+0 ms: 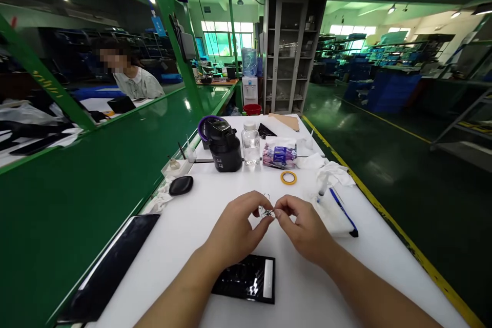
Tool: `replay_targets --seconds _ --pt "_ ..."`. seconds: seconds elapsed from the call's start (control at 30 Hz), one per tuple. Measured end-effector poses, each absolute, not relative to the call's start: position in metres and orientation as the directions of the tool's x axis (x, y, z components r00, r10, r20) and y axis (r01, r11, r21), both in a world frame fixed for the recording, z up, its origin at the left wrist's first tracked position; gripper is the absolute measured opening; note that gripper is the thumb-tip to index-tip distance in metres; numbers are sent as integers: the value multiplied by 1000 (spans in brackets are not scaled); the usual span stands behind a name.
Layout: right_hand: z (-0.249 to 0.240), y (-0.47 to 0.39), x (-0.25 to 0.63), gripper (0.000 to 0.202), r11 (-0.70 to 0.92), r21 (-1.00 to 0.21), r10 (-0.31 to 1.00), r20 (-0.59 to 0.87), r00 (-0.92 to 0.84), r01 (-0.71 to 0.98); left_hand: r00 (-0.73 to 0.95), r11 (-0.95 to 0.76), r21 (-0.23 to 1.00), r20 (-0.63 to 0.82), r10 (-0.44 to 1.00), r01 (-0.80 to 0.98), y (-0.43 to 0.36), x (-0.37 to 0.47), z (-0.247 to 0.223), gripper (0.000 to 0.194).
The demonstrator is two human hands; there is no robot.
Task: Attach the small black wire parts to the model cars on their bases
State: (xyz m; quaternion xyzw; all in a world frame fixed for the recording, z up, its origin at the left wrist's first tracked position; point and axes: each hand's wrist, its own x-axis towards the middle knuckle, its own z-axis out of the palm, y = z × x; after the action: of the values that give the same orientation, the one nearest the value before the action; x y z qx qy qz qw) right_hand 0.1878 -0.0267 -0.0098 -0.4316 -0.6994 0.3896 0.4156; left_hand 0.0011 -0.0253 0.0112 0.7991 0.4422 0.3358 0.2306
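My left hand point(242, 223) and my right hand point(302, 223) meet above the middle of the white table, fingertips almost touching. Each hand pinches thumb against fingers; what lies in the pinch is too small to make out. Just behind the fingertips is a little cluster of thin dark bits point(266, 212), partly hidden by my left hand. A glossy black rectangular panel point(246, 282) with a silvery strip at its right end lies below, partly covered by my left forearm.
A black jug point(225, 151), clear bottle point(251, 146), tissue pack point(280, 155) and yellow tape roll point(288, 178) stand behind my hands. To the right are a syringe point(322, 192) and blue pen-like tool point(342, 209). Left are a black oval case point(181, 185) and long dark panel point(115, 266). A person point(136, 82) sits beyond the divider.
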Motion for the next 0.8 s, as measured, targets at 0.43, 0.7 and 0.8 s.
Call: replay_targets --seconds 0.43,0.7,0.8 --pt "-13 -25 186 14 241 -949 957 198 -213 202 329 -355 724 184 926 592 -26 11 8 15" --pt "-7 -32 180 7 335 -912 942 317 -111 238 300 -224 774 46 953 592 -34 19 12 22" --pt "-6 -34 178 6 273 -944 960 257 -108 187 328 -197 810 6 945 553 -34 16 14 23"
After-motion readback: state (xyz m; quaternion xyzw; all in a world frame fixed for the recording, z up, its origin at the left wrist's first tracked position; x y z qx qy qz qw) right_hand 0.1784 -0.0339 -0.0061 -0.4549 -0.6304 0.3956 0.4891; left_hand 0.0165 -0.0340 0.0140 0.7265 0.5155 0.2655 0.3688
